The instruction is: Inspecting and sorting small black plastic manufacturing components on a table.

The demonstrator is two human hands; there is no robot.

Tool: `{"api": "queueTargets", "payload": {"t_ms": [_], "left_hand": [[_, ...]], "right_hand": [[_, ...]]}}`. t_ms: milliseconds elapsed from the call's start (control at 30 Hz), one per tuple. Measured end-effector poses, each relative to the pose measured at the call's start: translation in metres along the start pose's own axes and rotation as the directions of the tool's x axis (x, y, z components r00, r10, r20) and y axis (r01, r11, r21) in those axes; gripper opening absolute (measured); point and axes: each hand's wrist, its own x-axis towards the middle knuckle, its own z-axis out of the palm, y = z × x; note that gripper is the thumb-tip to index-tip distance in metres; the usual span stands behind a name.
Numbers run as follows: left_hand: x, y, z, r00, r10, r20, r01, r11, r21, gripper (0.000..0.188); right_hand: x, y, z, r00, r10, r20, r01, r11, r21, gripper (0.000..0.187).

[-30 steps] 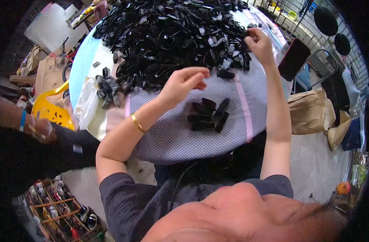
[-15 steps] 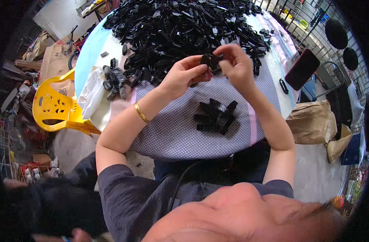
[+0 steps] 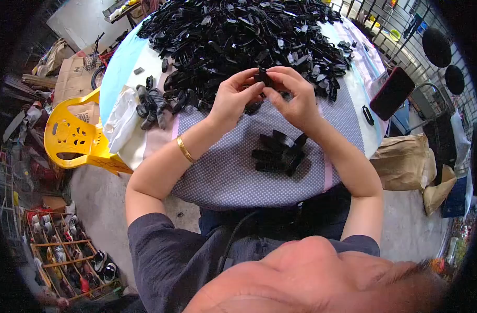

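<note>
My left hand (image 3: 230,101), with a gold bangle on its wrist, pinches a small black plastic piece (image 3: 262,76) at the near edge of a big heap. My right hand (image 3: 296,99) grips the same piece from the other side, fingertips almost meeting the left ones. Fingers cover most of it, so its exact kind cannot be made out. Beyond both hands spreads the heap of glossy black plastic pieces (image 3: 233,39). Closer to me, a small cluster of similar black pieces (image 3: 279,152) lies on the grey dotted tablecloth (image 3: 217,180).
Left on the round table are dark grey pieces (image 3: 152,107) and a white plastic bag (image 3: 122,117). A phone (image 3: 392,94) stands out at the right, near a lone black piece (image 3: 367,115). Around the table are a yellow chair (image 3: 71,130), brown paper bags (image 3: 405,161) and a shoe rack (image 3: 66,258).
My right hand has come left and down to close on the piece beside my left hand. A dark-clothed person at the lower left has mostly moved out, uncovering the shoe rack.
</note>
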Motion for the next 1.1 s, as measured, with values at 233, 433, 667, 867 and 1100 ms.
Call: {"api": "queueTargets", "payload": {"t_ms": [233,433,667,867,1100], "left_hand": [[-0.002,0.007,0.005,0.999,0.041,-0.016,-0.038,0.987,0.159,0.035],[-0.004,0.012,0.005,0.998,0.049,-0.045,-0.038,0.975,0.219,0.034],[0.0,0.008,-0.002,0.993,0.121,-0.006,-0.117,0.97,0.215,0.033],[-0.004,0.012,0.01,0.995,0.091,-0.032,-0.083,0.979,0.185,0.031],[-0.002,0.018,0.006,0.993,0.097,0.067,-0.106,0.981,0.159,0.025]], "right_hand": [[-0.002,0.001,0.0,0.979,0.166,-0.116,-0.149,0.979,0.141,0.025],[-0.001,-0.006,-0.004,0.996,0.081,-0.029,-0.079,0.996,0.052,0.03],[-0.002,-0.007,-0.002,0.997,0.069,-0.029,-0.069,0.998,0.005,0.03],[-0.006,0.001,0.0,0.997,-0.055,-0.057,0.049,0.992,-0.116,0.03],[-0.001,0.0,-0.002,0.977,0.209,0.045,-0.211,0.977,0.037,0.024]]}}
